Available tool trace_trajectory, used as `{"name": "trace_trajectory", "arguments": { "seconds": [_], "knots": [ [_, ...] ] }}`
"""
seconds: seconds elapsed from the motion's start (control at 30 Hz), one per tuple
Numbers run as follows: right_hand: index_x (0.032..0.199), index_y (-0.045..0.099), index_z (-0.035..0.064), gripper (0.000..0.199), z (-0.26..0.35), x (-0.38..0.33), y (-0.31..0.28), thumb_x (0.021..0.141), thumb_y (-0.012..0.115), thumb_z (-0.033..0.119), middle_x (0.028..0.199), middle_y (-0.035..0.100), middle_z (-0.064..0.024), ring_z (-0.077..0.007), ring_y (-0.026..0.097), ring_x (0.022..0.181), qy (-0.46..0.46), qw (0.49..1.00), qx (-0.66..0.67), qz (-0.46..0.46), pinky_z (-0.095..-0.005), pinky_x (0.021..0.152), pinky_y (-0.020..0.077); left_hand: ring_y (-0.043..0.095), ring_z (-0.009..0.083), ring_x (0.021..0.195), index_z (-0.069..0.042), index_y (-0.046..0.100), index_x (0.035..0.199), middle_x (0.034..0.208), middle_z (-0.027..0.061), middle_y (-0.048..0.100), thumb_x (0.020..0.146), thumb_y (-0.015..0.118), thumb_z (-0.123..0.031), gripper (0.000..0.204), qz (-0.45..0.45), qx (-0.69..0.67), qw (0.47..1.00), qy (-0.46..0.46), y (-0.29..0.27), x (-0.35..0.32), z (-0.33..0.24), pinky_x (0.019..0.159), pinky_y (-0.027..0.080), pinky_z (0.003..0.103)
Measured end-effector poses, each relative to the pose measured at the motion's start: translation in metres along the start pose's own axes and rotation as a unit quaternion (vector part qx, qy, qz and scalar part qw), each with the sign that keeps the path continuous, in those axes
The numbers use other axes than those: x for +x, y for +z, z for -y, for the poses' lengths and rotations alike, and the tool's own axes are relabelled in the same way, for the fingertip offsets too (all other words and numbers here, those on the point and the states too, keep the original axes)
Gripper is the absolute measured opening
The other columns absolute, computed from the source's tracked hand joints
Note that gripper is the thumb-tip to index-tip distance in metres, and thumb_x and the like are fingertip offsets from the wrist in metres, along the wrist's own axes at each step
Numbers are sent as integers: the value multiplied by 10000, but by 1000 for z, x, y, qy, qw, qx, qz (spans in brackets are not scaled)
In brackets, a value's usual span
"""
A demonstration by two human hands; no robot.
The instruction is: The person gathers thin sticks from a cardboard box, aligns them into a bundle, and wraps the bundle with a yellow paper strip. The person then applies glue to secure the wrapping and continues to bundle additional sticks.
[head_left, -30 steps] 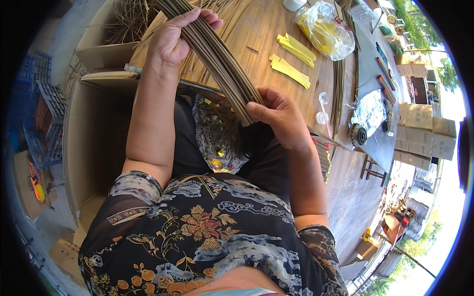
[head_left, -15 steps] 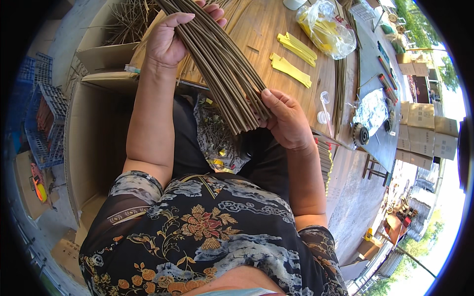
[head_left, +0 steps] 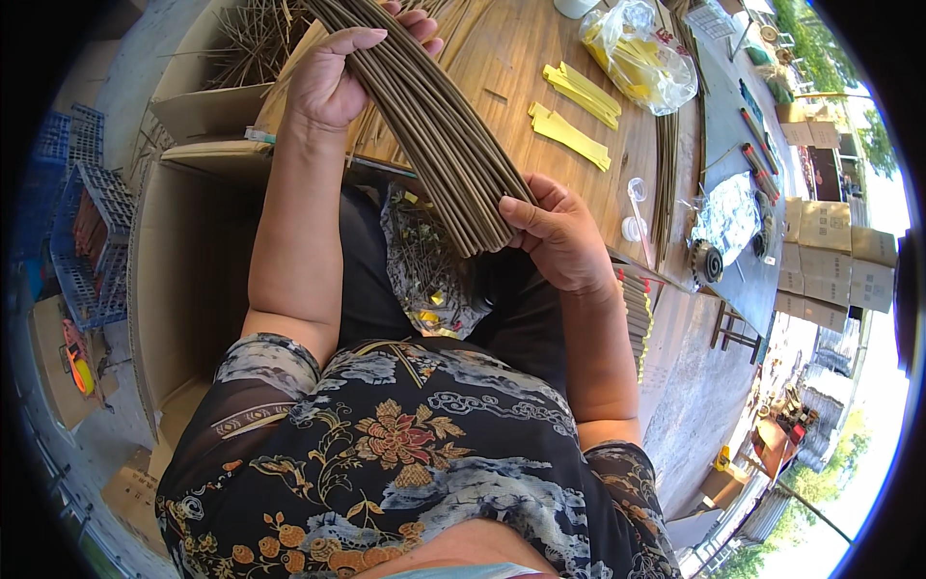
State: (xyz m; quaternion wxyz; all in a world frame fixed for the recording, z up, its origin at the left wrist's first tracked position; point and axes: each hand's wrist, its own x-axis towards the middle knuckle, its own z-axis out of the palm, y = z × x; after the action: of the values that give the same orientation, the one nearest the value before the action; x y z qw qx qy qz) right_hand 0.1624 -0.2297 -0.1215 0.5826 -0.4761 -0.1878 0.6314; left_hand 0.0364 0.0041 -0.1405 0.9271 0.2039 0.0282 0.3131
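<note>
Drawn closer together than before, the brown sticks (head_left: 439,145) slant over the wooden table (head_left: 526,48) edge, your right hand (head_left: 559,232) pinching their lower ends, your left hand (head_left: 333,82) loosely cradling them. Yellow strips (head_left: 569,136) lie beyond; cartons (head_left: 822,227) stand stacked right.

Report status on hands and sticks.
Left hand holding brown sticks higher up, right hand near lower end. Bunched side by side. Yellow strips on table, apart from sticks.

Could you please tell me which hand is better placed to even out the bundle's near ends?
Probably the right hand: it holds the stick bundle close to those ends, while the left hand holds it farther up.
</note>
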Motion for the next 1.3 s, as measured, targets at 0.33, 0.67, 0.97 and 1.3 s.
{"name": "trace_trajectory", "arguments": {
  "seconds": [0.33,0.67,0.97,1.3],
  "knots": [
    [1025,525,-29,248,0,0,-4,869,541,163,813,607,-62,-117,586,677,16,1000,-15,15,-253,580,510,580,324,955,98,553,962,953,198,606,610,507,51,358,12,-33,999,-12,4,-2,0,936,413,483],
    [1027,522,-27,361,-1,-2,3,714,688,37,780,595,-46,-119,563,640,-17,997,-79,-21,-236,636,465,600,268,804,51,559,896,849,157,594,721,556,28,177,-38,27,999,7,9,-1,3,824,477,411],
    [903,586,20,159,-6,-3,-7,822,612,154,739,598,-28,-89,555,615,13,998,-47,-42,-213,617,469,617,258,847,-25,551,882,851,146,610,781,578,25,116,-11,61,997,42,-21,10,-1,839,518,405],
    [944,589,20,172,-11,2,-7,825,604,144,810,609,-23,-81,559,691,-20,995,-36,-88,-218,653,470,618,273,861,-25,557,910,860,157,612,779,566,38,146,-25,72,996,47,-16,7,1,826,523,414]
  ]
}}
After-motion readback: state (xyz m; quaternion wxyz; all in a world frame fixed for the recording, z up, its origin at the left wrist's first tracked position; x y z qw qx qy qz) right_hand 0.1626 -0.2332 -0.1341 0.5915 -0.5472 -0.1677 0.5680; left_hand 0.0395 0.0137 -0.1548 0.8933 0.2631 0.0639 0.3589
